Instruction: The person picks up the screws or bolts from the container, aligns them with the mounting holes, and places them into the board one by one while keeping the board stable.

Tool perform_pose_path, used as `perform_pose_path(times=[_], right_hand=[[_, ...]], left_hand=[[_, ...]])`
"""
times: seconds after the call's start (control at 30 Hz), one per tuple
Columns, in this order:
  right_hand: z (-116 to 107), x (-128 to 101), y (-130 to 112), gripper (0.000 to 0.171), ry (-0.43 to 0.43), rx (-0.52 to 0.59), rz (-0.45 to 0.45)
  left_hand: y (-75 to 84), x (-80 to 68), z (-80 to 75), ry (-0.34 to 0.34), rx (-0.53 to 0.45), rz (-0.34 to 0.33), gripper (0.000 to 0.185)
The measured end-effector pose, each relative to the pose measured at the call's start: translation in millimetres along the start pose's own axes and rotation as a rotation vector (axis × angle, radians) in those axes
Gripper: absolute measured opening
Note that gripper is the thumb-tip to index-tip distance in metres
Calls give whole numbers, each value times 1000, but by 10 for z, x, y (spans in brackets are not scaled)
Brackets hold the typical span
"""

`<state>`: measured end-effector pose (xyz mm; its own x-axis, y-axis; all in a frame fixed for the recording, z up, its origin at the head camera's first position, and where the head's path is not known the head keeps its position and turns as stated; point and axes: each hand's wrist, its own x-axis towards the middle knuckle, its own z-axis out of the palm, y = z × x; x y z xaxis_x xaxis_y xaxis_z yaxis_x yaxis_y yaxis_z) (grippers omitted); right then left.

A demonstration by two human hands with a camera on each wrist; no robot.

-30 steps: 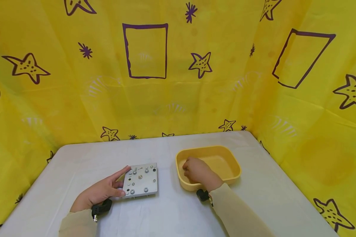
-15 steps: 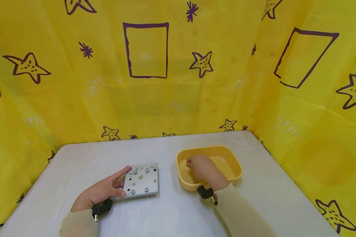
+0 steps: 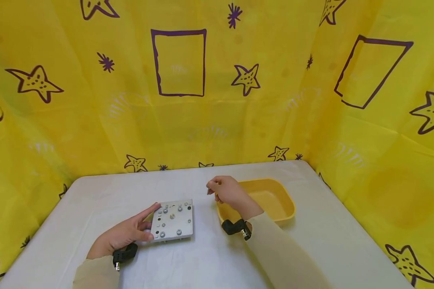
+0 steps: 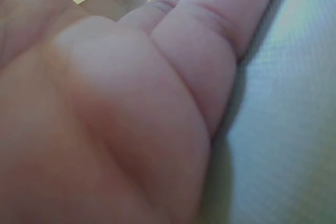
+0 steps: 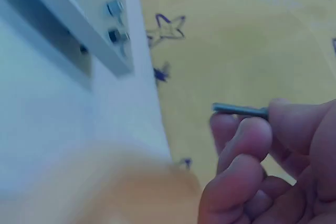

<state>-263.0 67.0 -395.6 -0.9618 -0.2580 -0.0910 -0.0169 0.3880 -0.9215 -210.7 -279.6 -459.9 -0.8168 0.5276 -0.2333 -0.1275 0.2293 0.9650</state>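
A grey metal plate [image 3: 173, 220] with several screws and holes in it lies on the white table [image 3: 202, 257]. My left hand [image 3: 124, 233] rests at the plate's left edge, thumb and forefinger straight against it. My right hand [image 3: 227, 192] is raised above the left rim of the yellow tray [image 3: 275, 200] and pinches a small metal screw [image 5: 239, 110] between thumb and fingers. The right wrist view shows the screw sticking out to the left, with the plate [image 5: 79, 19] at the upper left. In the left wrist view the palm [image 4: 115, 108] fills the frame.
Yellow cloth with purple stars and rectangles [image 3: 179, 62] walls the table at the back and both sides. The tray stands right of the plate. Black wrist straps [image 3: 235, 228] sit on both arms.
My right hand has come up out of the yellow tray and moved left toward the plate, now pinching a screw. The left hand and the plate have stayed put.
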Motion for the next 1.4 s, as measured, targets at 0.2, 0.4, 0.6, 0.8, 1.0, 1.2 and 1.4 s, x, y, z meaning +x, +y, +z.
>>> perform_pose_path(times=[0.2,0.4,0.6,0.8,1.0,1.2,1.4], right_hand=[[416,189,-127,19,-22,-35,-39],[749,269,-213,20,-48,-101,-9],[926,288,-221,20,-59,-186,15],[985,305,-209,18,-79,-275,-12],[1002,317,-194,15,-78,-319,-17],[972,322,-195,18,-75,-311,-13],[877,304,-156,19,-71,-273,-15]], left_hand=[[-7,9,-4,16,13,-5,103],[-1,21,0,37,43,-20,103],[2,13,2,19,22,-15,101],[9,5,-10,27,41,-26,101],[17,-10,-14,43,77,-23,99],[15,-19,-20,39,54,-14,99],[-17,15,0,71,117,-34,100]])
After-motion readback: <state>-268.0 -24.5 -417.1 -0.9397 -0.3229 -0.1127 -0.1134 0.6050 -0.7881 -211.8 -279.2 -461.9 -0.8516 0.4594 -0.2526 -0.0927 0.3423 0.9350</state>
